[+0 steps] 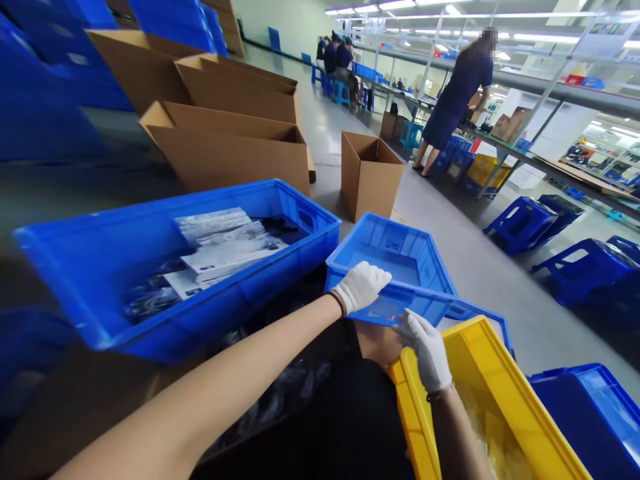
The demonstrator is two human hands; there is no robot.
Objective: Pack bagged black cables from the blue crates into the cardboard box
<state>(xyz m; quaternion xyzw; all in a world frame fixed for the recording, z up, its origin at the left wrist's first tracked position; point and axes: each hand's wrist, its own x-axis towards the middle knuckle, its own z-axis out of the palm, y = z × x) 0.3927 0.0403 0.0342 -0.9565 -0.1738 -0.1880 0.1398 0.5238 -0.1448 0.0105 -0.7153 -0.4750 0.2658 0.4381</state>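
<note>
Left hand [363,287], white glove, fingers curled over the near rim of the light blue bin [395,260]: gripping it. The bin lies straight ahead of the wearer, just beyond both hands, between the large blue bin [240,300] on the left and the yellow bin [500,360] on the right. Its longer side looks to run left to right, dipping toward the right; the wide lens bends this, so the angle is rough.

Left hand is nearer, already on the rim around mid-side. Right hand [425,350], also gloved, sits lower and to the right, near the bin's near wall and over the yellow bin's edge. Its fingers are blurred and partly bent; can't tell whether they touch or grip anything. Bin lies forward and left of it.

Large blue bin holds white packets [220,257]. Open cardboard box [373,187] stands beyond the light blue bin.
</note>
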